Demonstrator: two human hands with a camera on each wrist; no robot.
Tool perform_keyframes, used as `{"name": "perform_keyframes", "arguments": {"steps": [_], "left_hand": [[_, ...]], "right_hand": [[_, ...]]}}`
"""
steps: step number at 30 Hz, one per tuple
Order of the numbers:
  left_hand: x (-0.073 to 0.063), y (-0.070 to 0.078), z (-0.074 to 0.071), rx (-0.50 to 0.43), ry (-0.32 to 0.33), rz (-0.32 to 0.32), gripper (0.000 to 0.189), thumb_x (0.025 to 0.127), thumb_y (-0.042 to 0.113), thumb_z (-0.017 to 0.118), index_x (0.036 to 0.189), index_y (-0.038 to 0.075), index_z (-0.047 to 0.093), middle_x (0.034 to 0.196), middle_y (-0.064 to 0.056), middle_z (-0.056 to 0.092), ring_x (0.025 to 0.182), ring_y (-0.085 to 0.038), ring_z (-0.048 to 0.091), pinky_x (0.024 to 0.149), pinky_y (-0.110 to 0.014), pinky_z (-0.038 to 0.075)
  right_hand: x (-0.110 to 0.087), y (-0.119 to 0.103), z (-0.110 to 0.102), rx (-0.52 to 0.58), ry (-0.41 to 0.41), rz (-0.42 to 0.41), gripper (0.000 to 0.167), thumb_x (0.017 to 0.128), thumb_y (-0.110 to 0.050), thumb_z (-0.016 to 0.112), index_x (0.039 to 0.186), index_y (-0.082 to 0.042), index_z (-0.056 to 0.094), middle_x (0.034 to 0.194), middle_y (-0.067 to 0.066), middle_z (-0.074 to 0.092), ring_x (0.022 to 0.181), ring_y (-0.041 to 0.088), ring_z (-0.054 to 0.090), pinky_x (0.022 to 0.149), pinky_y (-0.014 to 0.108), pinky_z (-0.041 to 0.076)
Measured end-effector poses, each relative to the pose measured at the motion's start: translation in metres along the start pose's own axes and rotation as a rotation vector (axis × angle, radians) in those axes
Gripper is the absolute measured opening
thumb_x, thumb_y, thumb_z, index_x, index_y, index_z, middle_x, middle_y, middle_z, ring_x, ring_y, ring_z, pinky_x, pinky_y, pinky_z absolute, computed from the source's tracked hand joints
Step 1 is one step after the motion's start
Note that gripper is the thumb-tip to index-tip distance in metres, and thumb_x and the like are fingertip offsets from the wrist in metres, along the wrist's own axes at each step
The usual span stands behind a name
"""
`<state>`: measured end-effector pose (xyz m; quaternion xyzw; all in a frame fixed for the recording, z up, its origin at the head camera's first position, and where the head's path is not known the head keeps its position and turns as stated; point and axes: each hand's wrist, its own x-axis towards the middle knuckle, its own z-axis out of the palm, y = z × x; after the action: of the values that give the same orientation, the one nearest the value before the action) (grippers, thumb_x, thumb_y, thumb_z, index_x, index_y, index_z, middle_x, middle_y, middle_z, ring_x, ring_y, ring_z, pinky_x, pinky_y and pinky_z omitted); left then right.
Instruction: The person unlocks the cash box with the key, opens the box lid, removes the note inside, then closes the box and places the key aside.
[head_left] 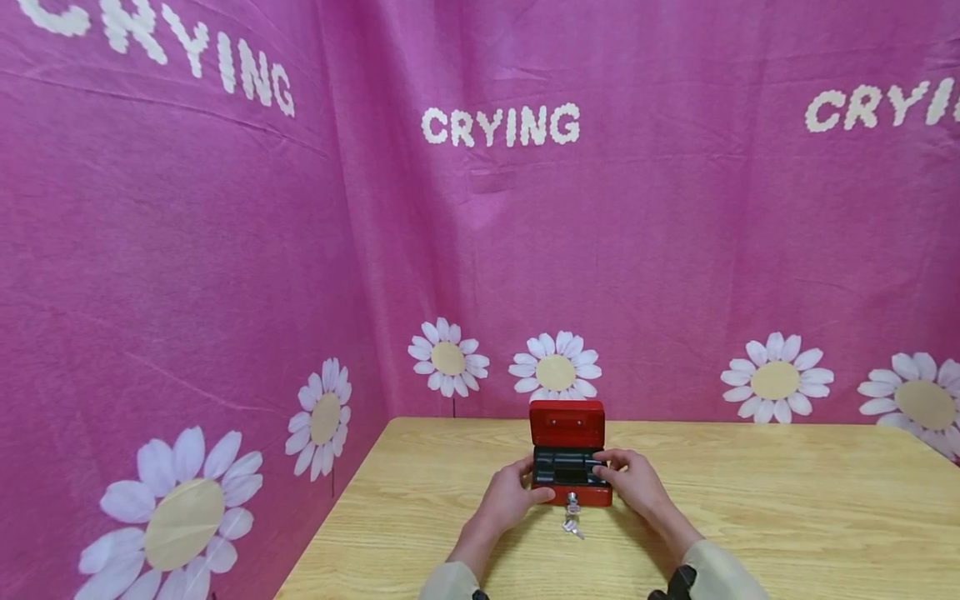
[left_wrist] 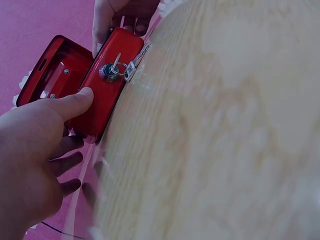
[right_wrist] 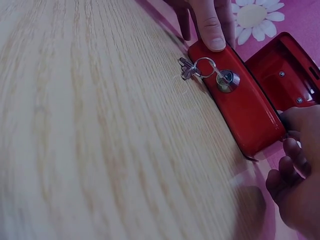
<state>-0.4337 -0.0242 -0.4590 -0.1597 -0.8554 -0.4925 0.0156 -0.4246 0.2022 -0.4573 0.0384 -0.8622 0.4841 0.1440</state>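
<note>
A small red cash box (head_left: 573, 497) stands on the table with its lid (head_left: 567, 423) raised at the back. Inside it sits a black compartment tray (head_left: 558, 473). From the front lock (right_wrist: 227, 81) hangs a ring with keys (head_left: 572, 528), one key being in the lock. My left hand (head_left: 504, 498) grips the box's left front corner, thumb on the front face (left_wrist: 80, 102) and fingers along the side. At the right end, my right hand (head_left: 637, 482) reaches over the wall, thumb and index finger pinching the tray's edge. Its other fingers (right_wrist: 295, 162) are curled outside the box.
The light wood table (head_left: 787, 500) extends to both sides of the box and in front of it. Behind and to the left hangs a pink cloth (head_left: 645, 250) printed with daisies and white lettering. Beige sleeves (head_left: 720, 575) cover both forearms.
</note>
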Motion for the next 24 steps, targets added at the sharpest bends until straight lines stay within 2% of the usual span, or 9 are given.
{"name": "perform_keyframes", "arguments": {"steps": [7,17,24], "left_hand": [[-0.0002,0.0002,0.0006,0.023,0.012,0.005,0.064,0.085,0.022,0.079,0.142,0.007,0.054,0.136,-0.01,0.063,0.129,-0.033,0.056,0.11,-0.054,0.041],[-0.0028,0.0026,0.0003,0.011,0.017,-0.01,0.062,0.084,0.02,0.079,0.14,0.004,0.056,0.135,-0.011,0.064,0.13,-0.033,0.056,0.11,-0.054,0.041],[-0.0022,0.0016,0.0019,-0.005,0.027,-0.031,0.061,0.084,0.02,0.079,0.139,0.006,0.057,0.134,-0.01,0.065,0.129,-0.032,0.056,0.11,-0.053,0.042]], "right_hand": [[0.0006,0.0002,0.0015,0.02,-0.004,0.02,0.027,0.09,-0.01,0.069,0.114,0.002,0.071,0.077,0.003,0.051,0.061,0.01,0.045,0.055,0.022,0.036],[0.0006,0.0,0.0016,0.007,-0.001,0.0,0.022,0.088,-0.01,0.069,0.107,0.0,0.073,0.075,0.003,0.052,0.073,0.014,0.044,0.064,0.024,0.033],[0.0014,0.0007,0.0024,-0.008,0.0,-0.016,0.019,0.088,-0.011,0.07,0.104,-0.001,0.074,0.076,0.003,0.054,0.076,0.014,0.045,0.065,0.025,0.033]]}}
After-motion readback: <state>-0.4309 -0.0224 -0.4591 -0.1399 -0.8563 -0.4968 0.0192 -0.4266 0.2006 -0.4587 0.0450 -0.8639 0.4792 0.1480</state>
